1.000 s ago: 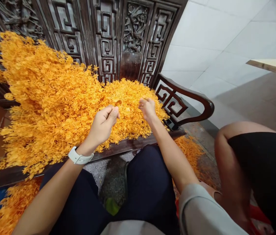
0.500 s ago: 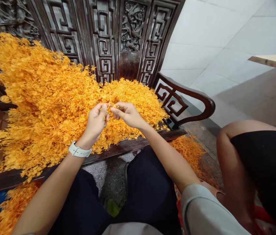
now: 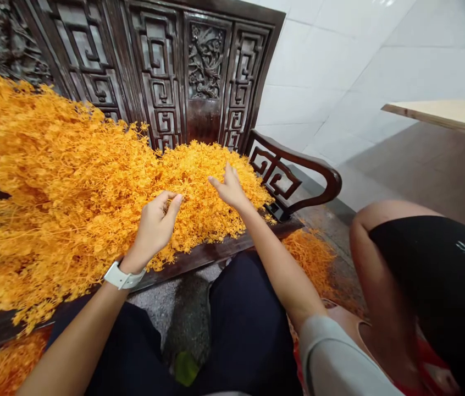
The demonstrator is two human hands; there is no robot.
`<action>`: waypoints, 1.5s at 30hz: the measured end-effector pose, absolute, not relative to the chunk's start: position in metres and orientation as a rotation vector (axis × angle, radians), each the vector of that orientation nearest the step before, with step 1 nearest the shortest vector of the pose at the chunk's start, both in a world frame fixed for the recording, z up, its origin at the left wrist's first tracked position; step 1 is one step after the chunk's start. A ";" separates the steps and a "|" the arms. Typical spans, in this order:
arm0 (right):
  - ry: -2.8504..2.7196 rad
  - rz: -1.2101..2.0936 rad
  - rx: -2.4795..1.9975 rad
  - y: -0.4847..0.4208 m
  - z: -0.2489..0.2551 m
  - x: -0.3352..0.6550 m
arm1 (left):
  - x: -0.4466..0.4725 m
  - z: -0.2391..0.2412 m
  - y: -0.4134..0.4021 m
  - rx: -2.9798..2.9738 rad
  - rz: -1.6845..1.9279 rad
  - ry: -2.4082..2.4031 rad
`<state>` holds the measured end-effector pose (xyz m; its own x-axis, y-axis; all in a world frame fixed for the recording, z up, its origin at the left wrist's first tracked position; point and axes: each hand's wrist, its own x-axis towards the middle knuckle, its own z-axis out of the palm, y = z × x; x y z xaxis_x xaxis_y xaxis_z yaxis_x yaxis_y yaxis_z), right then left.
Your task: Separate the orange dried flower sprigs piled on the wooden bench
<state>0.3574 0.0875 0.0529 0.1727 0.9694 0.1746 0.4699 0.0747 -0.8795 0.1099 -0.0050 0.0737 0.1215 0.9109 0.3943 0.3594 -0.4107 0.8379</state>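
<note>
A large heap of orange plastic flower sprigs [image 3: 79, 181] lies over the seat of a dark carved wooden bench [image 3: 211, 250]. My left hand [image 3: 156, 223], with a pale watch strap on its wrist, hovers at the front of the heap. Its fingers are curled in toward the thumb; whatever they pinch blends into the orange behind and cannot be made out. Farther right, my right hand [image 3: 230, 187] reaches over the smaller mound with its fingers apart. Nothing shows in that hand.
The bench's curved armrest [image 3: 298, 162] rises at the right. Loose orange pieces [image 3: 313, 258] lie on the floor below it. Another person's bent leg [image 3: 375, 264] is close on my right. A wooden board [image 3: 442, 115] juts in at the upper right.
My hands were together at a small orange sprig; now they are apart. The right hand has opened and moved right over the mound. The view has shifted slightly to the right.
</note>
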 end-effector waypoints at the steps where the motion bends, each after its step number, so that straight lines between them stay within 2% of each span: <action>1: -1.516 0.639 -1.482 0.082 0.058 0.349 | 0.110 0.073 -0.003 1.877 1.260 1.240; 6: -1.929 0.726 -0.779 0.053 0.085 0.320 | 0.110 0.071 0.004 2.161 1.161 1.310; 9: -1.997 0.623 -0.562 0.049 0.090 0.318 | 0.109 0.070 0.005 2.332 1.058 1.379; 16: -1.410 0.661 -0.594 0.046 0.110 0.359 | 0.099 0.053 0.022 2.279 0.972 1.517; 20: -1.602 0.531 -0.688 0.035 0.108 0.351 | 0.095 0.053 0.027 2.145 1.070 1.486; 24: -1.992 0.411 -0.710 0.037 0.092 0.324 | 0.099 0.062 0.016 2.515 1.125 1.507; 27: -1.928 0.594 -0.579 0.033 0.090 0.313 | 0.108 0.063 0.012 2.654 1.182 1.388; 33: -1.538 0.956 -0.459 0.002 0.104 0.297 | 0.118 0.064 0.021 2.563 1.460 1.222; 39: -1.332 1.098 -0.460 -0.003 0.106 0.275 | 0.117 0.076 0.010 2.551 1.342 1.238; 42: -1.261 1.114 -0.487 -0.016 0.122 0.277 | 0.112 0.068 0.015 2.544 1.219 1.322; 45: -1.269 0.814 -0.445 -0.043 0.155 0.292 | 0.096 0.053 0.030 2.432 1.033 1.490</action>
<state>0.2918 -0.0434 0.1549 0.0797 0.7464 0.6607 -0.2891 0.6516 -0.7013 0.0963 0.0295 0.0535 0.2874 0.8221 0.4914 0.7485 -0.5129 0.4203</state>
